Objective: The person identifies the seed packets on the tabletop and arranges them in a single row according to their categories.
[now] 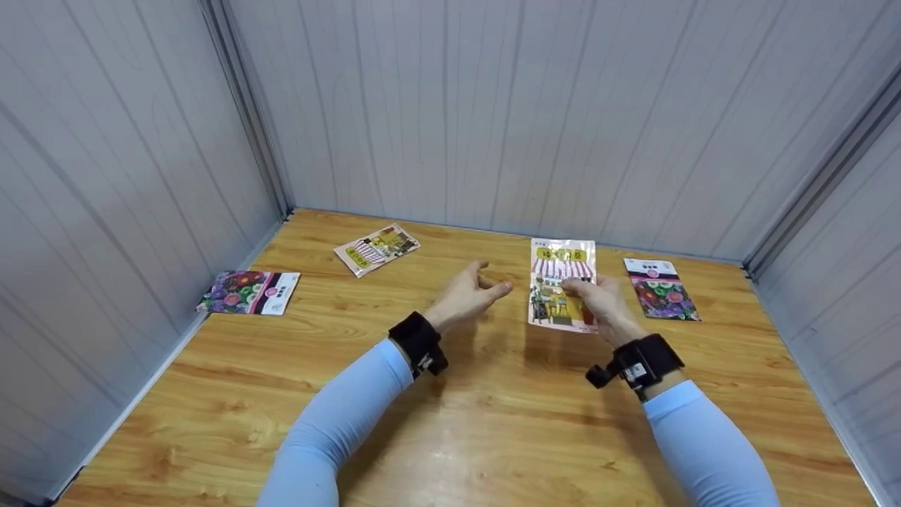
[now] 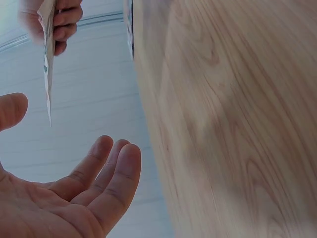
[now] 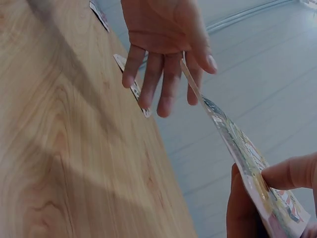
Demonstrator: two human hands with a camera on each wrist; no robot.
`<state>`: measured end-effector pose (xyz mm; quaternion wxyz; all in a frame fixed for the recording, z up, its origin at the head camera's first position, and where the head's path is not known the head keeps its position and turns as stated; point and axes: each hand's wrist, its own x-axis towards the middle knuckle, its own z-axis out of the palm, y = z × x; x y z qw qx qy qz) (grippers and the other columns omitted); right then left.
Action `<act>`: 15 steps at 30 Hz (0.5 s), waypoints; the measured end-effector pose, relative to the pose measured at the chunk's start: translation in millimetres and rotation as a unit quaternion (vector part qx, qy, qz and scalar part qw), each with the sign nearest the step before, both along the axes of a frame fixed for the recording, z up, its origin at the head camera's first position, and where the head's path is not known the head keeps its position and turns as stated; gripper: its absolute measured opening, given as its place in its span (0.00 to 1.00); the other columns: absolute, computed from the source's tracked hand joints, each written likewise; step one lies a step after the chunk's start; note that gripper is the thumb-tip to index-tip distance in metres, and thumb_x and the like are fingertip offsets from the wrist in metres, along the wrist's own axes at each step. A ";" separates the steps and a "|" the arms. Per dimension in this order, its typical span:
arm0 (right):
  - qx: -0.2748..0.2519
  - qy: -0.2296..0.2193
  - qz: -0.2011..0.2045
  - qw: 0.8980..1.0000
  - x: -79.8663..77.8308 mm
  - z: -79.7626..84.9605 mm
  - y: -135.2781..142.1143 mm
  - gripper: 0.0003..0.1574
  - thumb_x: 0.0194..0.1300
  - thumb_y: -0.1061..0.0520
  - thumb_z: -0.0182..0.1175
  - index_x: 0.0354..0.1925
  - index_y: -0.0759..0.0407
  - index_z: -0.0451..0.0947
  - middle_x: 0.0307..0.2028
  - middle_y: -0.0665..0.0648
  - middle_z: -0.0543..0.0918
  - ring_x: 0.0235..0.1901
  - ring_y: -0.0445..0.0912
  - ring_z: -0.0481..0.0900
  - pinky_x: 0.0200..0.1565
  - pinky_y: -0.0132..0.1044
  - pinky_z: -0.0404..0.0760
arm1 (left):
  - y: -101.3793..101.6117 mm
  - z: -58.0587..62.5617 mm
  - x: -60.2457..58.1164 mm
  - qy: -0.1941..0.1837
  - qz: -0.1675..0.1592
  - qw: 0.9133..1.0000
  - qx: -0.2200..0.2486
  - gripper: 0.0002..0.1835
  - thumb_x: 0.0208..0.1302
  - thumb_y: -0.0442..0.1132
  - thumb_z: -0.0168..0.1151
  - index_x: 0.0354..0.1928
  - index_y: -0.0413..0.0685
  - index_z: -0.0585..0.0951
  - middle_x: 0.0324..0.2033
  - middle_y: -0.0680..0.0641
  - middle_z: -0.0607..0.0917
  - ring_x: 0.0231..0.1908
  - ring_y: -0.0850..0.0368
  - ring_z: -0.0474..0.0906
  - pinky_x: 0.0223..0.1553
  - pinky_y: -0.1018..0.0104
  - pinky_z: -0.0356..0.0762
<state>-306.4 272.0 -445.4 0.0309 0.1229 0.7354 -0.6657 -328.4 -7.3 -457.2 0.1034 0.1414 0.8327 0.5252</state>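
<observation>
In the head view my right hand (image 1: 607,304) pinches a pink seed packet (image 1: 556,271) by its right edge, thumb on the printed front. The packet has a striped awning and a yellow label, and is held up above the wooden table. To its left my left hand (image 1: 467,294) is in the air with fingers apart, holding nothing. The right wrist view shows the packet (image 3: 247,163) nearly edge-on between thumb and fingers, with the left hand (image 3: 166,49) beyond it. In the left wrist view the left palm (image 2: 54,208) faces up, apart from the packet (image 2: 48,64).
A similar pink packet (image 1: 377,249) lies tilted at the back left of the table (image 1: 450,429). Flower-printed packets lie at the far left (image 1: 252,292) and at the right (image 1: 662,289). Pale panel walls (image 1: 450,113) enclose the back and both sides.
</observation>
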 end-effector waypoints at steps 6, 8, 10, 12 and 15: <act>0.009 0.014 0.008 1.000 -2.0 -6.9 -10.8 0.09 0.72 0.58 0.73 0.32 0.49 0.85 0.22 0.41 0.84 0.20 0.35 0.73 0.23 0.28 0.73 | 10.9 0.0 -0.1 -0.036 -0.013 0.998 0.050 0.47 0.79 0.56 0.69 0.87 0.39 0.60 0.68 0.33 0.86 0.66 0.35 0.86 0.70 0.42 0.86; 0.009 0.017 0.007 1.000 -2.6 -8.6 -13.7 0.08 0.71 0.59 0.73 0.33 0.50 0.85 0.23 0.41 0.85 0.22 0.35 0.76 0.26 0.28 0.75 | 14.1 -0.3 -0.3 -0.051 -0.022 0.996 0.076 0.48 0.79 0.55 0.70 0.87 0.37 0.60 0.69 0.31 0.85 0.68 0.31 0.84 0.70 0.39 0.85; 0.002 0.018 0.002 1.000 -2.9 -9.7 -17.6 0.07 0.70 0.60 0.74 0.34 0.51 0.85 0.24 0.42 0.86 0.24 0.36 0.79 0.28 0.28 0.78 | 17.1 -0.7 -0.4 -0.065 -0.029 0.993 0.096 0.48 0.79 0.54 0.70 0.86 0.36 0.60 0.71 0.29 0.83 0.68 0.28 0.83 0.69 0.36 0.85; -0.001 0.016 0.002 1.000 -2.9 -10.3 -21.4 0.06 0.70 0.60 0.74 0.35 0.52 0.85 0.24 0.42 0.87 0.24 0.36 0.81 0.29 0.28 0.80 | 19.4 -0.5 -0.3 -0.079 -0.031 0.990 0.109 0.47 0.80 0.53 0.70 0.86 0.36 0.61 0.72 0.28 0.81 0.68 0.28 0.83 0.69 0.35 0.85; -0.012 0.012 0.001 1.000 -3.2 -10.9 -29.4 0.05 0.70 0.61 0.74 0.38 0.54 0.86 0.25 0.44 0.88 0.25 0.37 0.82 0.30 0.28 0.82 | 22.2 0.0 -0.8 -0.101 -0.023 0.987 0.124 0.45 0.79 0.52 0.70 0.85 0.36 0.62 0.74 0.28 0.79 0.64 0.34 0.87 0.69 0.36 0.86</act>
